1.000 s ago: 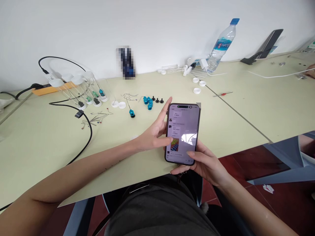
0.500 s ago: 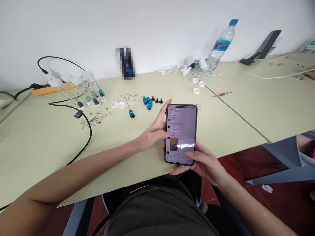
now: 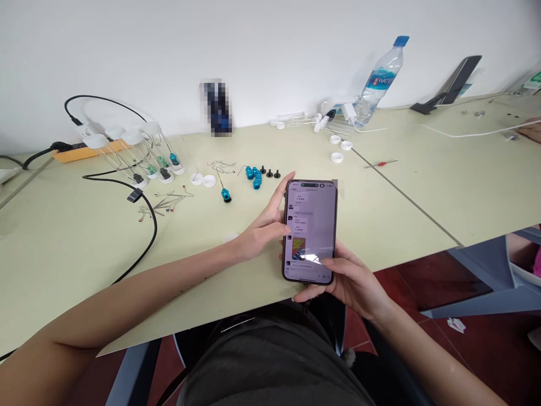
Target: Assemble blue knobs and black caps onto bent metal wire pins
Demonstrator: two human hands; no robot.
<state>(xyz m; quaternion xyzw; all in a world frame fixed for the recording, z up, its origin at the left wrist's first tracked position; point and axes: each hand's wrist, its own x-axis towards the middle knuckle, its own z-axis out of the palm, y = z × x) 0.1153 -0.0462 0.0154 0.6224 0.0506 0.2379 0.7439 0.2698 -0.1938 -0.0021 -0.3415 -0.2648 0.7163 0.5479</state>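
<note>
Head view: I see the phone (image 3: 310,231) over the table (image 3: 84,254) edge, gripped by both hands: left hand (image 3: 264,228) along its side, right hand (image 3: 344,279) underneath. Risk: if either hold loosens, it falls floorward.

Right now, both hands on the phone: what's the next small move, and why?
Probably a small upward swipe with the right thumb. The phone shows a chat thread with a photo low on the screen; the right hand cradles its bottom, the left hand steadies its side. The blue parts lie untouched on the table.
</note>
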